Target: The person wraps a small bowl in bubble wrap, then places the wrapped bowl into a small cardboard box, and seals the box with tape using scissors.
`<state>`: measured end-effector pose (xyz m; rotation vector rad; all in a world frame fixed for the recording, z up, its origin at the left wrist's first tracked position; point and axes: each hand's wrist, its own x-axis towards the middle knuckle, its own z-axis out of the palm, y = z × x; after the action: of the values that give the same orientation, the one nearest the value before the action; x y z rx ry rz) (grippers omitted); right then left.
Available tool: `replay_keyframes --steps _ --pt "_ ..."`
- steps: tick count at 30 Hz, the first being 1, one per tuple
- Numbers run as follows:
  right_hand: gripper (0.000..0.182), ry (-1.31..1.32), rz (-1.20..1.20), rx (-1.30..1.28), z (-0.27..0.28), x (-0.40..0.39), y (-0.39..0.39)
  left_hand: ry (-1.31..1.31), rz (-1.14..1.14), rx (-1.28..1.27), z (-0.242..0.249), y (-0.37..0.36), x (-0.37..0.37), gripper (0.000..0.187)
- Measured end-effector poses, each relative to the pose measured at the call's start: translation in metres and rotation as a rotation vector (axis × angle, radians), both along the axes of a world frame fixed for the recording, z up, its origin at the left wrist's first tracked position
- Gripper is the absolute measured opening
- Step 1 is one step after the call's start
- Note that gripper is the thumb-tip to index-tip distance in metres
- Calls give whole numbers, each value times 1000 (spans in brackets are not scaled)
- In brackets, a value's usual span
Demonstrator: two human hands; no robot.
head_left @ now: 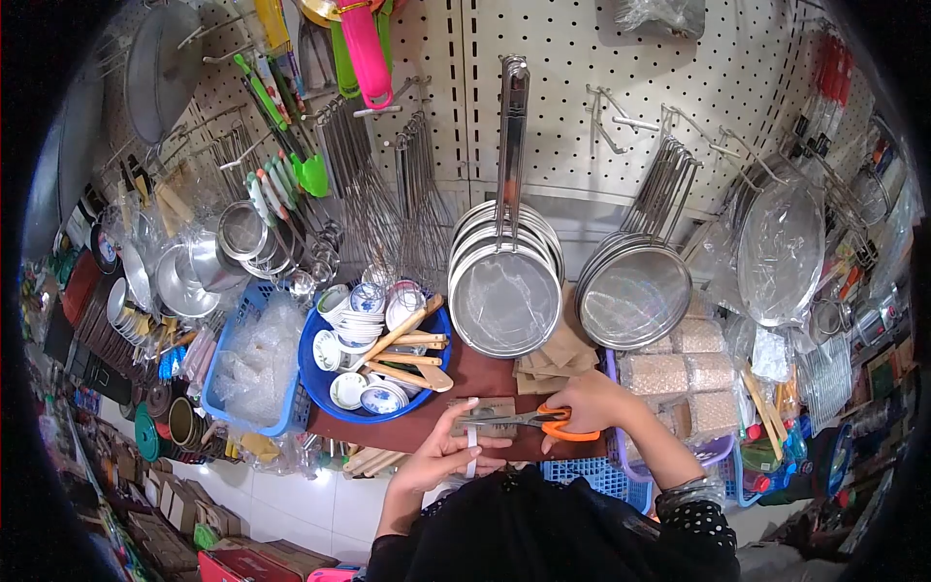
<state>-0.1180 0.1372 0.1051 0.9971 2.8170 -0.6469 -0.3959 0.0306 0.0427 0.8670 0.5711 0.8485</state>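
Note:
Orange-handled scissors (570,434) are in my right hand (593,400), with fingers through the handle loops. Their metal blades point left, across a small brown cardboard-like piece (497,405) at the shelf's front edge. My left hand (448,453) holds this piece from the left, its fingers along the near side. A narrow white strip (472,448) runs down between those fingers toward my body. Just beyond my right hand lie flat brown packets (558,357) on the reddish-brown shelf (475,373).
Left of my hands, a blue bowl (367,417) holds small patterned dishes and wooden-handled utensils. Beside it stands a light blue basket (215,393) of plastic wrap. To the right, a purple basket (722,448) holds bubble-wrapped packs. Round strainers (506,301) hang ahead from the pegboard (553,126).

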Motion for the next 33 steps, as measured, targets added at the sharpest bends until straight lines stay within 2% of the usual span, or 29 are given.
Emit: replay_keyframes --steps 7,10,16,25,28,29,31,33 --pt "60 -43 6 -5 3 -1 -4 2 1 0 -1 -3 1 67" --pt "53 62 37 48 0 1 -6 -1 -2 3 -3 -4 1 67" --pt "49 -20 36 44 3 -1 -6 1 -1 6 0 -6 1 67" --pt "60 -17 -5 30 -14 5 -5 -25 -4 63 0 -8 3 76" --pt "63 21 -116 -23 -14 6 -8 -8 6 66 -2 -8 1 78" --pt "57 -18 -169 -19 -18 8 -9 0 14 63 -3 -8 1 79" --pt "46 -99 -269 -10 -39 10 -7 2 38 73 -6 -9 1 80" --pt "44 -101 -414 49 -84 14 -5 17 85 79 -5 -9 4 81"
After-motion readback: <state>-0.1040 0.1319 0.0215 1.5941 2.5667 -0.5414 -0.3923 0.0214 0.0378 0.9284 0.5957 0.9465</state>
